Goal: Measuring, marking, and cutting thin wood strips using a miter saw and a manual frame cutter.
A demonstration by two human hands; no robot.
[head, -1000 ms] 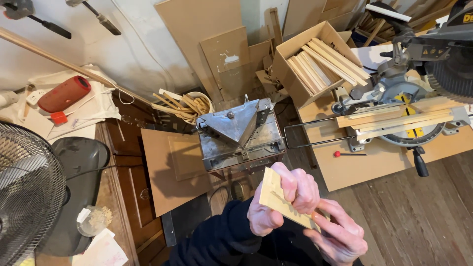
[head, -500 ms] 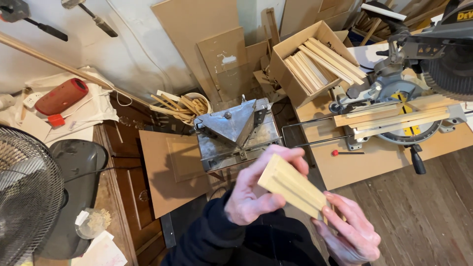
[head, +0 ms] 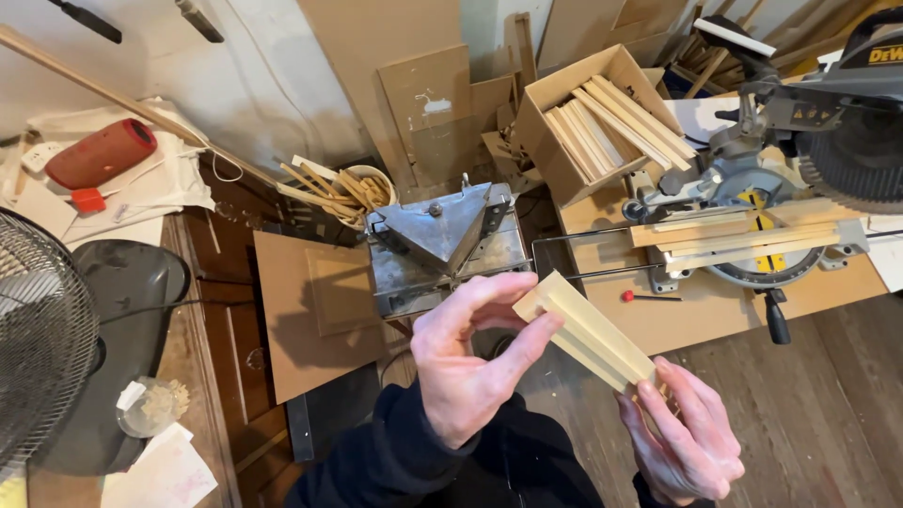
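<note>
1. The left hand (head: 470, 362) pinches one end of a pale wood moulding piece (head: 585, 329) between thumb and forefinger; the right hand (head: 685, 433) grips the other end from below, fingers curled around it
2. The moulding piece is held in the air, tilted, low in the middle of the view, above the dark sleeves and the floor
3. Just behind it stands a grey metal corner vise (head: 442, 230) with a triangular top, on a small stand
4. To the right sits a mitre saw (head: 800, 179) on a brown board, with long pale strips (head: 743, 240) lying across its fence and a red-knobbed pin (head: 644, 297) in front
5. Behind the saw an open cardboard box (head: 564, 141) holds more pale wood strips
6. Left of the vise, a round tub (head: 362, 193) bristles with short wood offcuts
7. Farther left: a red cylinder speaker (head: 101, 153) on white cloth, a black fan grille (head: 42, 348) at the edge and a dark wooden cabinet (head: 221, 310)
8. Brown board sheets (head: 423, 103) lean on the white wall; the floor (head: 828, 414) is dark planking
</note>
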